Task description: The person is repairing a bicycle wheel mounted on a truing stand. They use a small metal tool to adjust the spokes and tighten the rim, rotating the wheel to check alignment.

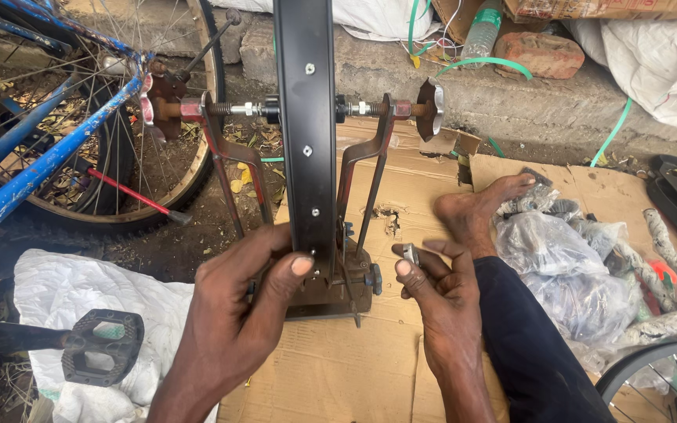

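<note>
Showing a black bicycle rim (305, 117) standing upright on edge in a rusty truing stand (354, 180), its long axis running straight up from the hands, on flattened cardboard (401, 368). The left hand (233, 313) grasps the rim's lower end, thumb pressed on its inner face; it is the nearer hand. The right hand (440, 301), just right of the rim and apart from it, pinches a small metal piece (410, 253) in curled fingers. At right, clear plastic bags (558, 266) hold parts too blurred to identify
</note>
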